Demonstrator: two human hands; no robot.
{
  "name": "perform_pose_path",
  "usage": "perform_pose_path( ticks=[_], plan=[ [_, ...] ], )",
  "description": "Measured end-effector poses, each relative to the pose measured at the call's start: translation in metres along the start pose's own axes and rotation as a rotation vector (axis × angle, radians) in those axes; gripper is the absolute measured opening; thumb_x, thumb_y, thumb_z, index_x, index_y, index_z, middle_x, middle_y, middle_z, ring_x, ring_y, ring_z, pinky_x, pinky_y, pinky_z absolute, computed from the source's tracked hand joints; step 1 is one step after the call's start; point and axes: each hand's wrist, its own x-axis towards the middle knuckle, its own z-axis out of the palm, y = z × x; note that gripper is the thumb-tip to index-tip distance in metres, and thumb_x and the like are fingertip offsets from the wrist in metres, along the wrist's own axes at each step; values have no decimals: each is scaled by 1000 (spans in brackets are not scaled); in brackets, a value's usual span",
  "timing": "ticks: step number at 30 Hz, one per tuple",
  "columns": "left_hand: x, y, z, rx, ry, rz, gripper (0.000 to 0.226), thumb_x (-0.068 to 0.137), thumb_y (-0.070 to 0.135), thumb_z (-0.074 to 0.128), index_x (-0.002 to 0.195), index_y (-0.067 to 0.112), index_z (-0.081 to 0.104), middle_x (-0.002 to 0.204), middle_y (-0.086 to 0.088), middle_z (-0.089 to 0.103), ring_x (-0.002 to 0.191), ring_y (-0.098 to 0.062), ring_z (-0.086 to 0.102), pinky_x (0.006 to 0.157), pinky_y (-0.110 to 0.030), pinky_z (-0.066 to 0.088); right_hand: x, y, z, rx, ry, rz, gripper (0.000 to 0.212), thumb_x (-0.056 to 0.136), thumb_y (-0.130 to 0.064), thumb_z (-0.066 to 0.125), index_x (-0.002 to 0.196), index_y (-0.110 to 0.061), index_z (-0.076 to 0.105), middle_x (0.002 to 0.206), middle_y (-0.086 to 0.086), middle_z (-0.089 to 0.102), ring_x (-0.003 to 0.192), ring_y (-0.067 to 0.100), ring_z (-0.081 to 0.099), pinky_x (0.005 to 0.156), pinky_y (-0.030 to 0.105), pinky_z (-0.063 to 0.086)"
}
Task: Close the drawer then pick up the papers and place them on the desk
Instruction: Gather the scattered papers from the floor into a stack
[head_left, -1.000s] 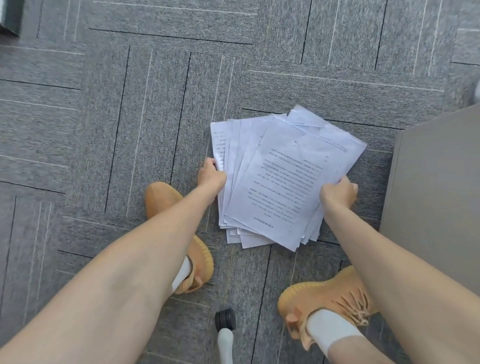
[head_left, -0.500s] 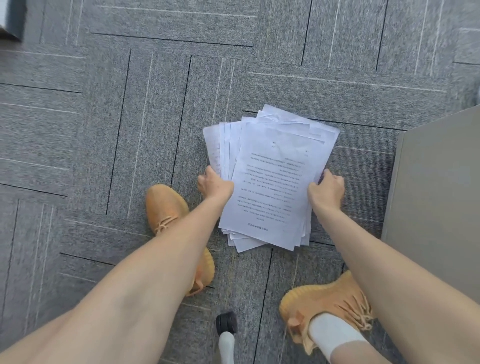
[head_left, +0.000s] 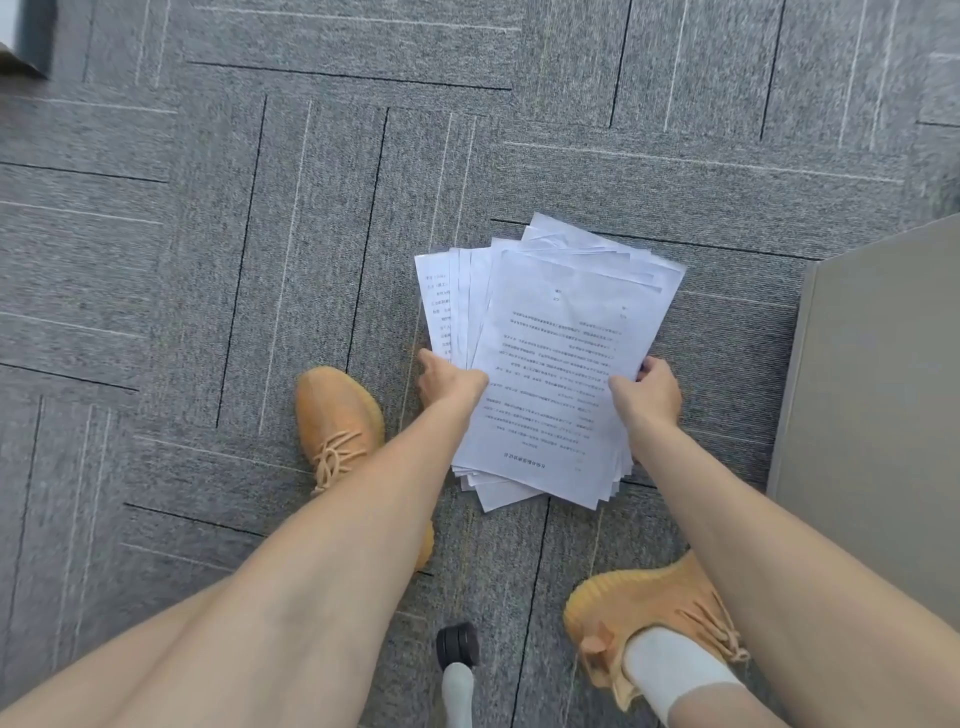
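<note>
A loose stack of white printed papers (head_left: 550, 353) lies over the grey carpet, its sheets fanned out toward the far left. My left hand (head_left: 447, 384) grips the stack's left edge. My right hand (head_left: 649, 392) grips its right edge, thumb on the top sheet. The near end of the stack hangs between my forearms, over the floor. No drawer front or desk top is visible.
A beige cabinet (head_left: 878, 415) stands at the right, close to the papers. My two orange shoes (head_left: 337, 415) (head_left: 654, 608) stand on the carpet tiles (head_left: 208, 260). A chair caster (head_left: 457, 647) sits at the bottom centre. A box corner (head_left: 21, 57) shows top left.
Both hands have pushed the spread sheets together, so the fan is narrower and the stack tidier. My right hand moved left along the edge; the stack shifted slightly.
</note>
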Motion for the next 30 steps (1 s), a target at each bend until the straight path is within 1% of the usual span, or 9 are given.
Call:
perform_pose_path(
  ticks=[3,8,13,16,19,23,26,28,30],
  plan=[
    [2,-5,-4,20,-4,24,57,77,15,75,122,10,40,127,-11,60,112,-33,60,89,-37,50,3,-1,-7,6,-5,13,39,89,-10,60,127,-11,52,125,8,61,106,27,60,80,38,50],
    [6,-5,-10,33,-25,51,55,76,14,76,121,9,45,126,-12,59,113,-32,59,85,-36,49,6,3,-12,-114,-14,-46,28,87,-17,64,111,-17,50,124,12,58,111,31,58,92,50,54],
    [1,-7,-7,122,-2,81,60,77,18,72,128,11,42,127,-15,49,113,-35,56,85,-36,46,4,2,-9,-228,11,-98,34,86,-18,64,118,-13,51,120,11,62,102,31,62,83,45,56],
    [-4,-5,-3,123,-40,57,66,78,17,68,136,10,37,131,-15,52,112,-34,58,78,-34,46,2,0,-6,-318,47,-110,32,89,-16,61,118,-9,51,118,12,64,99,32,61,76,38,48],
    [-6,-4,2,38,-54,15,68,79,16,69,137,8,36,135,-14,54,108,-30,58,76,-32,46,-1,-2,-4,-313,57,-87,29,90,-13,59,118,-6,52,117,14,65,92,31,55,74,35,43],
    [-5,-4,0,-140,-96,-40,69,75,19,77,134,9,44,133,-11,58,116,-32,60,97,-40,51,-3,1,-2,-182,-8,-13,32,88,-12,61,119,-9,52,117,11,62,98,31,58,78,40,50],
    [-3,-5,-3,-249,-211,-86,50,74,13,80,121,8,61,120,-12,69,106,-33,67,94,-47,56,-3,2,-1,-69,-45,53,31,91,-11,57,120,-11,48,112,7,59,96,28,57,80,42,52],
    [-7,-5,-6,-333,-313,-93,38,80,1,73,117,4,64,115,-15,71,102,-35,69,91,-51,57,-3,2,-1,-53,-78,58,28,91,-10,53,119,-13,52,112,5,62,98,29,60,84,43,54],
    [-13,-4,-12,-360,-397,-56,41,83,-7,67,122,2,61,118,-18,70,103,-37,69,90,-54,56,-4,2,-2,-46,-138,65,27,90,-9,50,114,-16,59,115,4,67,101,31,64,91,49,56]
  ],
)
